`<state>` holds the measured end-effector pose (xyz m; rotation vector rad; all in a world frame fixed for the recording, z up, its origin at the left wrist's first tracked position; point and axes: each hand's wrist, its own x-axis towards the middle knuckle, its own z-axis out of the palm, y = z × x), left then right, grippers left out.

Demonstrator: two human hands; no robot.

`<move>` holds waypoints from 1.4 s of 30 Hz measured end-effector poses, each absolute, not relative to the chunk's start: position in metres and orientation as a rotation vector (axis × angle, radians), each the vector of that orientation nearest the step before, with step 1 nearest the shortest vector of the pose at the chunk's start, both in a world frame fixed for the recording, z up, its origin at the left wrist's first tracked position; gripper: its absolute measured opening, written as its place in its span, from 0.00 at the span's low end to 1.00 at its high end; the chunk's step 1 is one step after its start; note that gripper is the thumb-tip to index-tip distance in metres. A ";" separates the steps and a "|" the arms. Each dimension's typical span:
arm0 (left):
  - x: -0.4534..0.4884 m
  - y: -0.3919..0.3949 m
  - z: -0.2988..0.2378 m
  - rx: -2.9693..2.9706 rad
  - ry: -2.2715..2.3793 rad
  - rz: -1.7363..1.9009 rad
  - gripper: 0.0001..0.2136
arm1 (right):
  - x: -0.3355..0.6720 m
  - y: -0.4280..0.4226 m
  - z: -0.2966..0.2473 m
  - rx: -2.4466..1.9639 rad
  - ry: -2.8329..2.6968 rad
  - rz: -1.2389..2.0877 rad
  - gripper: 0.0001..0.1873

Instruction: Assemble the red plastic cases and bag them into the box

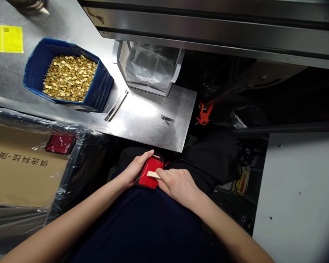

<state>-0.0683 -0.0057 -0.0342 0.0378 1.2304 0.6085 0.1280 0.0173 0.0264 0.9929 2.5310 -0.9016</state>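
Over my lap, my left hand grips the left edge of a small flat red piece with a black border, its thumb along the top. What kind of piece it is, I cannot tell; it resembles a case or cover. Closed in my right hand is a pale flat stick, its end lying over the red face. The right fingers rest at the piece's right edge. A similar dark red piece lies in the plastic-lined box on the left.
A blue bin of brass-coloured parts stands on the metal table. Near it are a utility knife, nail clippers and a grey tray of clear bags. An orange-handled tool hangs beyond the table edge.
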 end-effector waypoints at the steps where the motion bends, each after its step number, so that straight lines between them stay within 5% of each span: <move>1: -0.068 -0.006 -0.034 0.036 1.231 0.604 0.25 | 0.128 0.018 0.026 1.016 2.527 -0.897 0.07; 20: -0.073 0.000 -0.034 0.023 1.151 0.532 0.25 | 0.132 0.029 0.032 0.724 2.589 -0.861 0.10; 42: -0.069 -0.001 -0.032 0.109 1.212 0.563 0.24 | 0.129 0.012 0.038 0.994 2.450 -0.896 0.07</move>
